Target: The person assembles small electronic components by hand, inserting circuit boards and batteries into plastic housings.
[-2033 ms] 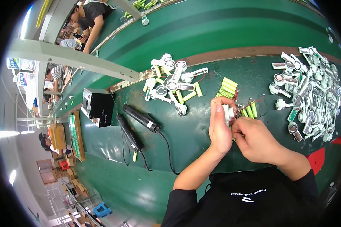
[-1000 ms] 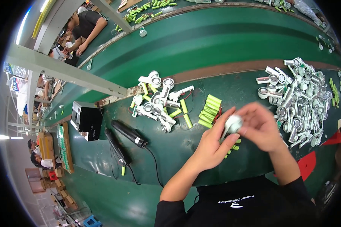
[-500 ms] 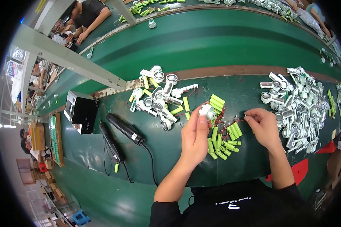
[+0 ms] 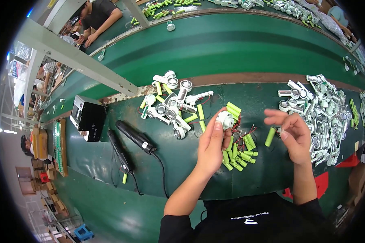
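Observation:
My left hand [image 4: 211, 148] is closed around a white round fan housing [image 4: 225, 120], thumb on its near side. To its right, my right hand [image 4: 292, 135] has two fingers stretched left, while its thumb presses toward the curled fingers. Beside that thumb is a green battery cell [image 4: 269, 137]; its thin leads run to the fingers, which seem to pinch them. Whether the cell hangs or rests on the table cannot be told. Between the hands lies a pile of green battery cells [image 4: 241, 156] with tangled red and black wires.
White handheld-fan parts [image 4: 320, 117] form a large heap at right; a smaller group [image 4: 172, 109] with cells lies left. Two black corded tools [image 4: 136, 137] [image 4: 120, 152] and a black box [image 4: 89, 119] stand further left. Beyond a ledge runs a green belt [image 4: 231, 44]. People work across it.
My right hand has moved right and its fingers have spread. One green cell now lies apart from the pile beside it. The left hand still holds the housing, shifted slightly.

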### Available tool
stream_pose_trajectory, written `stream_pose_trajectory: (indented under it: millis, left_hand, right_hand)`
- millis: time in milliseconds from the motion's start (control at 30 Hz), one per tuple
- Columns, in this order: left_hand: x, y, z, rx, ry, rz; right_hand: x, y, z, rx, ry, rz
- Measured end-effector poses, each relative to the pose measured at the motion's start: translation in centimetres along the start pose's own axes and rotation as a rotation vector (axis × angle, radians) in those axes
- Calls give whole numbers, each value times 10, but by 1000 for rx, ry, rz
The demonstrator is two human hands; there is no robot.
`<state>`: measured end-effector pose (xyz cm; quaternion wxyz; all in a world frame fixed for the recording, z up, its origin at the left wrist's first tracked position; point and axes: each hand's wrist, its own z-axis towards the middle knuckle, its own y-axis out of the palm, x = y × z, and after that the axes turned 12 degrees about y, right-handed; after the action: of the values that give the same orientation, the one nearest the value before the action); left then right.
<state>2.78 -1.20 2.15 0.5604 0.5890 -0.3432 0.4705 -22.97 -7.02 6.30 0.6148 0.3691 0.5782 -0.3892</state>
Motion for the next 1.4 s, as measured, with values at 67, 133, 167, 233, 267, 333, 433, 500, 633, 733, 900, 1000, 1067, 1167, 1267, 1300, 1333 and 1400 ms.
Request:
stream_pose_trajectory:
  millis: [67, 133, 167, 233, 267, 333, 433, 500, 633, 733, 900, 1000, 1067, 1167, 1267, 1300, 1333, 1400]
  left_hand:
    - [3, 5, -2, -37, -32, -351]
    - [-6, 9, -1, -109, -3, -641]
    - [-6, 12, -3, -91, -33, -703]
    - [-6, 14, -5, -77, -58, -771]
    - [-8, 14, -5, -89, -54, -766]
    - [-9, 13, -5, -84, -44, -734]
    - [-11, 10, -9, -72, -32, -682]
    - [-11, 10, -9, -19, -57, -589]
    - [-10, 12, -11, -19, -56, -525]
    - [-15, 15, -13, -11, -63, -535]
    - [-17, 15, -14, 13, -94, -565]
    - [-15, 17, -15, 34, -140, -507]
    - [-21, 16, -16, 19, -124, -496]
    - [-21, 18, -16, 12, -101, -478]
    - [-18, 22, -16, 21, -82, -443]
    - [-18, 23, -16, 23, -68, -416]
    - [-19, 23, -17, 20, -67, -415]
    - [-22, 22, -20, 21, 11, -323]
  right_hand:
    - [5, 11, -2, -41, 57, 182]
    - [8, 18, -7, -139, 185, 272]
    - [6, 31, -11, -91, 279, 250]
    - [1, 40, -14, -138, 493, 224]
    - [4, 42, -13, -173, 501, 195]
    - [1, 48, -11, -221, 537, 175]
    - [-5, 54, -11, -287, 569, 136]
    - [-4, 56, -10, -302, 545, 60]
    - [-2, 59, -10, -256, 494, 2]
    - [-6, 65, -10, -253, 445, -181]
    - [-12, 78, -14, -97, 218, -389]
    - [-18, 81, -10, -100, 45, -537]
    - [-20, 82, -9, -119, -68, -606]
    - [-18, 85, -9, -119, -123, -625]
    - [-16, 87, -10, -93, -137, -640]
    - [-16, 87, -11, -88, -122, -627]
    - [-16, 89, -12, -82, -110, -615]
    - [-17, 92, -14, -81, -116, -621]
